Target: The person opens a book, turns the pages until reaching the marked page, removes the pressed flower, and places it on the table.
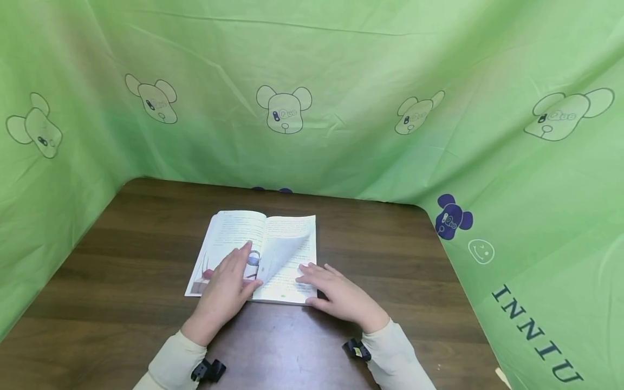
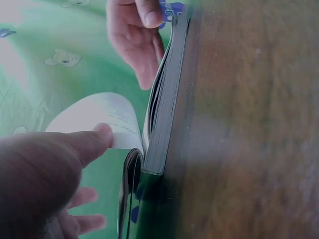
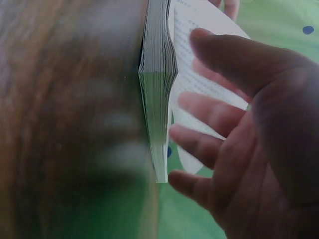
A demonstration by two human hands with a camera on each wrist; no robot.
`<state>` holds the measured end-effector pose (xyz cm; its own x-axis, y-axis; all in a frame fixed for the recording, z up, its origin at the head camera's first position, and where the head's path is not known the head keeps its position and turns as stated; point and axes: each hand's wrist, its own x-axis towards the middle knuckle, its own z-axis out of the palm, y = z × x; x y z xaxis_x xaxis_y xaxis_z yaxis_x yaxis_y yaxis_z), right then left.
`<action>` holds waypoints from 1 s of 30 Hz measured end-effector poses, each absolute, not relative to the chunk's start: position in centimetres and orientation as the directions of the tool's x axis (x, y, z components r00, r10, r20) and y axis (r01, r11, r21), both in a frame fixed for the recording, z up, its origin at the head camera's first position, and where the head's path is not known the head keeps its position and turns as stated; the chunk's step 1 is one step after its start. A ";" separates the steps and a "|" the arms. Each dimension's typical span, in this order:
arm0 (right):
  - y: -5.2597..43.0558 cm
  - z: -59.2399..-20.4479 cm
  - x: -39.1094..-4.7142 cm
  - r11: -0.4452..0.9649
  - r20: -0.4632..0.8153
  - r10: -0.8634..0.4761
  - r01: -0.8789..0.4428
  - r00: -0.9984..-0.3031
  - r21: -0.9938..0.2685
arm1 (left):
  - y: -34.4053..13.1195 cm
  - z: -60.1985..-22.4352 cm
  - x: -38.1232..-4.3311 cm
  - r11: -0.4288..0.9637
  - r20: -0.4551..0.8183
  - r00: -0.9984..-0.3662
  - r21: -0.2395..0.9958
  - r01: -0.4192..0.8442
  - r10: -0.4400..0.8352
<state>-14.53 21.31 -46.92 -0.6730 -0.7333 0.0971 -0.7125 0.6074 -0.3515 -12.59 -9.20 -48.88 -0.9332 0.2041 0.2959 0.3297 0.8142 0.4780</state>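
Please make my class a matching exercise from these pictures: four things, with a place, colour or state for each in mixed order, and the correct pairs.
Things
1. Left hand
2. Right hand
3. Book
4. Cloth backdrop

Descriptions
A. Green, hung around the table
B. Over the illustrated page
C. At the right-hand edge of the pages
D. Lying open

Pairs: 1-B, 2-C, 3-D, 4-A

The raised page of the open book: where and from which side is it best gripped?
Probably pinch the raised page by its free edge, from the right: it curls up off the sheets beneath, and the right hand is on that side.
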 end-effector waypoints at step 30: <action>21.6 -47.0 -14.6 0.638 0.023 -0.732 -0.697 -0.681 -0.327 | -9.4 -48.8 -12.5 0.843 0.304 -0.900 0.347 0.411 0.314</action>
